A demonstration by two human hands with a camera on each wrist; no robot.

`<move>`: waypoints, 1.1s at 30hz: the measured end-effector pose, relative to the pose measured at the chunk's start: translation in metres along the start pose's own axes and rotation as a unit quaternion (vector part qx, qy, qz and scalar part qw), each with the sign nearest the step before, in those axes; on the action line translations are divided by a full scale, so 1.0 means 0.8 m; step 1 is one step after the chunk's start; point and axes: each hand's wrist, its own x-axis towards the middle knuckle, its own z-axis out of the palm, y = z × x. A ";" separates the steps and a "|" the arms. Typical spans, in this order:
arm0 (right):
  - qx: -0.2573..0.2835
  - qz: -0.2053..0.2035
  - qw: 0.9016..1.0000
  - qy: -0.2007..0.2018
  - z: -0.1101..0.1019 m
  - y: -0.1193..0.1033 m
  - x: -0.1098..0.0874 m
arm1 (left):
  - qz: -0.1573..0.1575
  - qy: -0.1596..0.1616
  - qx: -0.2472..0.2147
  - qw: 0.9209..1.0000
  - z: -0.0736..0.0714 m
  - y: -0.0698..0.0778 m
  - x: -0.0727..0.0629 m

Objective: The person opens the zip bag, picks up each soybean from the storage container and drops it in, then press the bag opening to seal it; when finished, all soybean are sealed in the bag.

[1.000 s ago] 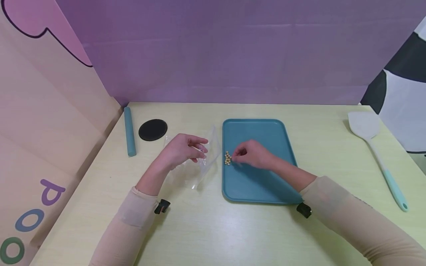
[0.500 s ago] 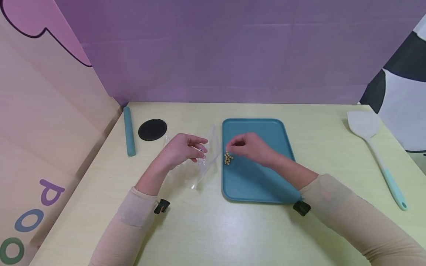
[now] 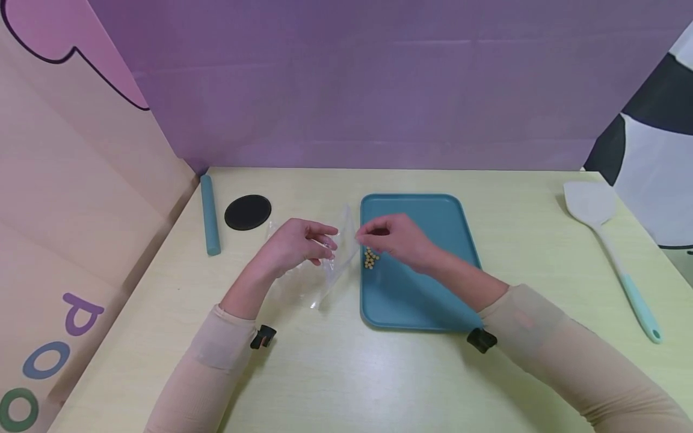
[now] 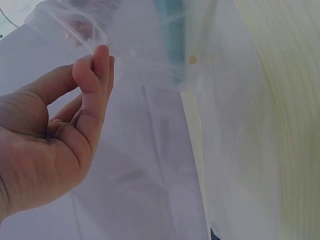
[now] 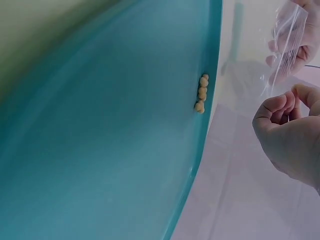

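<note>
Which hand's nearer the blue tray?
Right. The right hand is above the left part of the blue tray, fingertips at its left rim. The left hand is off the tray, to its left, holding the clear bag.

Glossy plastic bag [image 3: 326, 273] — smooth, matt tray [image 3: 422, 307] — wood-grained tabletop [image 3: 325, 376]
</note>
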 end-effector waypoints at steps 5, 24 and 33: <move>-0.010 -0.005 1.000 -0.001 0.007 0.000 0.003 | 0.003 -0.003 -0.002 1.000 0.000 0.000 0.000; -0.020 0.004 1.000 -0.009 0.011 0.005 0.002 | 0.004 -0.007 -0.006 1.000 -0.001 0.000 -0.001; -0.014 -0.003 1.000 -0.003 0.009 0.006 -0.001 | 0.004 -0.006 -0.004 1.000 0.000 0.000 0.000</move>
